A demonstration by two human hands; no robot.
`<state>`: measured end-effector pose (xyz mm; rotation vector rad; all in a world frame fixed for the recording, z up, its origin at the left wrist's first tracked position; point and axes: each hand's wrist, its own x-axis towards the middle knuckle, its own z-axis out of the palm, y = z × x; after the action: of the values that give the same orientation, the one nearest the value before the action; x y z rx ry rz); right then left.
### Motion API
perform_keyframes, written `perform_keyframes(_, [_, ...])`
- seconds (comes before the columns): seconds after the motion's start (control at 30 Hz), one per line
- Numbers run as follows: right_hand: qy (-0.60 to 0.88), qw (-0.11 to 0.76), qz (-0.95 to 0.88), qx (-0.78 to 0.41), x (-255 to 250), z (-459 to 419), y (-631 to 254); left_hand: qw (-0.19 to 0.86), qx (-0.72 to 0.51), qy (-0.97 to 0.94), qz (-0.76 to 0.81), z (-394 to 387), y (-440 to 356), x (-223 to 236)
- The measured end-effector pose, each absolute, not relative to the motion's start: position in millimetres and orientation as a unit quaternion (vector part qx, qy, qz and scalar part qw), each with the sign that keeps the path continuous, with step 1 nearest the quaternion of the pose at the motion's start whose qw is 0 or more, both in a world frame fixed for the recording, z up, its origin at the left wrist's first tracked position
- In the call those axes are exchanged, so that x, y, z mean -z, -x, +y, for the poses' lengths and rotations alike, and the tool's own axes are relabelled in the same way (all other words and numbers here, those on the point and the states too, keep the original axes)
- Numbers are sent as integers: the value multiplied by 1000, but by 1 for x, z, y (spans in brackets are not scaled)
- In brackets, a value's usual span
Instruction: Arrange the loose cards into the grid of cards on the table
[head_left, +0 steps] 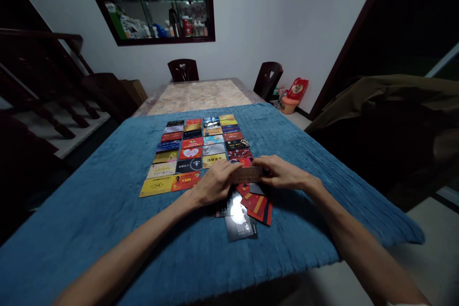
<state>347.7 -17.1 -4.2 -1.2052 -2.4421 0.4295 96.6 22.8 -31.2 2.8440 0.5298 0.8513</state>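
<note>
Between my two hands I hold a plastic card (247,175) above the table, one end in each hand. My left hand (217,181) grips its left end, with fingers closed. My right hand (281,172) pinches its right end. Under and in front of them lies a loose pile of cards: red ones (260,205) fanned out and dark ones (239,229) with a bright glare. To the left, several cards are laid in rows and columns, among them a yellow card (156,186), an orange YSM card (185,180) and a white-and-gold card (214,159) partly behind my left hand.
A blue cloth (107,191) covers the near part of the table; the far part (201,93) is patterned tabletop. Two dark chairs (183,71) stand at the far end. A red bag (298,88) is on the right. Brown fabric (387,95) hangs at right.
</note>
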Motion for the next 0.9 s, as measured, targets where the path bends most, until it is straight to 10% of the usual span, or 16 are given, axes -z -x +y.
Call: perform_keyframes(0.9, [424, 295, -856, 31, 17, -17, -332, 139, -410, -873, 225, 28, -90, 22])
